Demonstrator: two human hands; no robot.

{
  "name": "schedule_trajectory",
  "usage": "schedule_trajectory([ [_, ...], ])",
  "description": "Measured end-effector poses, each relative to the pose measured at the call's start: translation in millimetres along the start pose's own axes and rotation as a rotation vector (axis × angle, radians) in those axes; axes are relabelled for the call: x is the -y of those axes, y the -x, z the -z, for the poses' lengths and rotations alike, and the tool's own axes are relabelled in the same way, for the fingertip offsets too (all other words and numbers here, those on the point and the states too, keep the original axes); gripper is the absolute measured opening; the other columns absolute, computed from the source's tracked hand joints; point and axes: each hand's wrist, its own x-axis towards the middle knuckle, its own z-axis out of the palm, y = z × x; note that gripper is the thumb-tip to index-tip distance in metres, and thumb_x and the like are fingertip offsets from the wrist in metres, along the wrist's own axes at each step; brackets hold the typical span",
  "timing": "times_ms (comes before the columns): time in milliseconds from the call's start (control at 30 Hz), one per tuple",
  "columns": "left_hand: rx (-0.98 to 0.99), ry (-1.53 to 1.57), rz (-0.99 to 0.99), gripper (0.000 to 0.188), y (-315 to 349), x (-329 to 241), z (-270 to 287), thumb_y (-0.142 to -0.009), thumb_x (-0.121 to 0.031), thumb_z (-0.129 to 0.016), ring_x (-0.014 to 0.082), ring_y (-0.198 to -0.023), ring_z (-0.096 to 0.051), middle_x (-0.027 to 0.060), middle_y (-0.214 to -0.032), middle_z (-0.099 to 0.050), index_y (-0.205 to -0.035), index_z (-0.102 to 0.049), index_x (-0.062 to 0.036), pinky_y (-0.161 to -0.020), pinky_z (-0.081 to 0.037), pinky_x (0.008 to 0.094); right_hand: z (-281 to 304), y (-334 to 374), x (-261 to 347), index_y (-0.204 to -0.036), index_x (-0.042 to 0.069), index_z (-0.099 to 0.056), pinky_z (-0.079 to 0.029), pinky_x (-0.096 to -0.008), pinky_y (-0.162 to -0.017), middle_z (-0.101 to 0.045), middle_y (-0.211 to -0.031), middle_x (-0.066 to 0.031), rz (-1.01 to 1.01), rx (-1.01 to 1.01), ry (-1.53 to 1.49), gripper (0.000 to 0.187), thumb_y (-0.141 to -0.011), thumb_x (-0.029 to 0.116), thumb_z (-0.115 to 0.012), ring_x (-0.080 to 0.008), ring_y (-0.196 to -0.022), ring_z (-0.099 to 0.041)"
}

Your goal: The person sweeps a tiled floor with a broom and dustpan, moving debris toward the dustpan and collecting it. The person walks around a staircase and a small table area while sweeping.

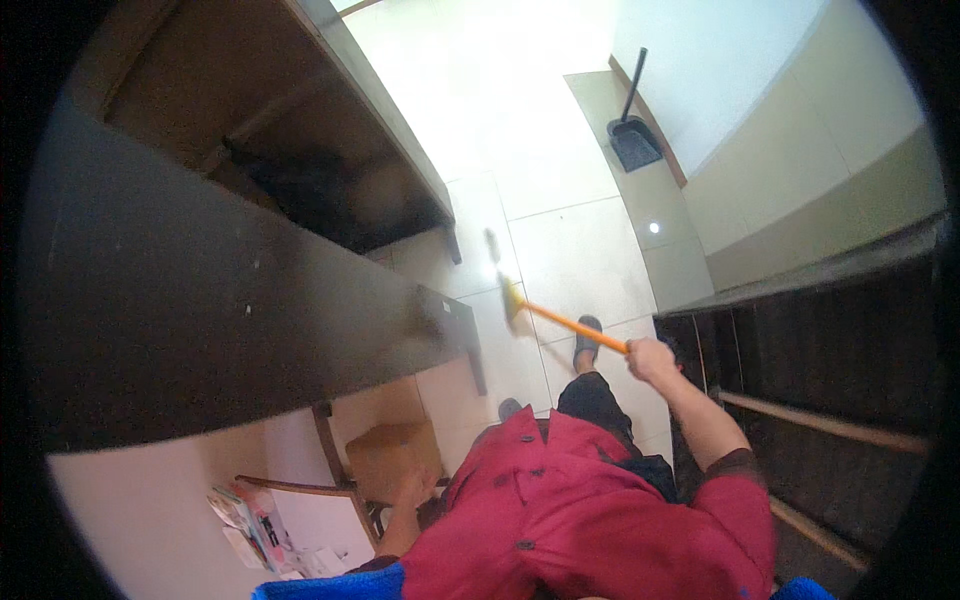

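Observation:
My right hand [652, 360] is closed around the upper end of an orange stick handle, part of a broom [575, 325]. The broom slants away to the left, its yellow head and dark bristles [512, 300] down at the tiled floor, a little blurred. My left hand [414, 490] hangs low at my left side, near a brown cardboard box [390, 460]. Its fingers are too blurred to read. My dark shoe [588, 340] is on the floor just below the broom handle.
A black dustpan [636, 148] with an upright handle stands by the far right wall. To my left are a dark desk [240, 310] and an open wooden cabinet [330, 110]. Dark wooden furniture [830, 400] with light rails flanks my right. Papers [255, 530] lie at lower left.

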Motion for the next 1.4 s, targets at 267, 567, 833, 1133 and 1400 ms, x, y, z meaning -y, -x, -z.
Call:
schedule_trajectory([
  [267, -0.004, -0.217, -0.098, 0.039, 20.0, -55.6, -127.2, -0.096, -0.026, -0.046, 0.0204, -0.092, -0.057, 0.0069, -0.111, -0.058, -0.129, -0.042, -0.0057, -0.076, -0.048, 0.0395, 11.2, -160.9, 20.4, -0.098, 0.004, -0.068, -0.054, -0.0412, -0.074, -0.067, -0.098, -0.0158, 0.14, 0.2, 0.082, 0.026, -0.08, 0.016, -0.054, -0.0304, -0.089, -0.066],
  [567, 0.037, -0.258, -0.043, 0.04, 35.1, -23.9, -220.9, -0.092, -0.021, -0.05, 0.0207, -0.102, -0.056, 0.01, -0.12, -0.058, -0.127, -0.049, -0.0011, -0.089, -0.043, 0.0345, 137.3, -245.9, -123.7, -0.093, 0.006, -0.068, -0.054, -0.0392, -0.075, -0.067, -0.092, -0.0154, -0.067, -0.006, 0.151, 0.021, -0.079, 0.015, -0.055, -0.0301, -0.086, -0.066],
  [833, 0.243, -0.474, -0.016, 0.039, -16.4, -115.3, -264.1, -0.093, -0.024, -0.05, 0.019, -0.103, -0.055, 0.0072, -0.119, -0.058, -0.126, -0.051, -0.0026, -0.091, -0.042, 0.0313, 199.5, -225.1, -124.1, -0.091, 0.006, -0.066, -0.054, -0.0418, -0.071, -0.067, -0.087, -0.0154, -0.026, 0.009, 0.136, 0.02, -0.081, 0.015, -0.051, -0.0321, -0.082, -0.066],
  [1133, 0.221, -0.402, -0.219, 0.037, -28.5, -354.5, -361.9, -0.094, -0.02, -0.047, 0.021, -0.1, -0.058, 0.0078, -0.114, -0.06, -0.128, -0.046, -0.0039, -0.087, -0.044, 0.0326, 173.1, -308.5, -58.6, -0.1, 0.005, -0.066, -0.053, -0.0411, -0.077, -0.066, -0.098, -0.0175, -0.179, 0.132, 0.015, 0.025, -0.084, 0.017, -0.05, -0.0314, -0.091, -0.065],
  [1400, 0.213, -0.466, -0.233, 0.035, -56.1, -379.0, -354.3, -0.094, -0.022, -0.05, 0.0208, -0.098, -0.058, 0.0082, -0.113, -0.06, -0.123, -0.051, -0.0032, -0.085, -0.046, 0.0315, 221.0, -318.9, -105.3, -0.093, 0.003, -0.066, -0.052, -0.0436, -0.075, -0.067, -0.089, -0.0186, -0.382, -0.028, -0.027, 0.021, -0.08, 0.015, -0.055, -0.0341, -0.086, -0.065],
])
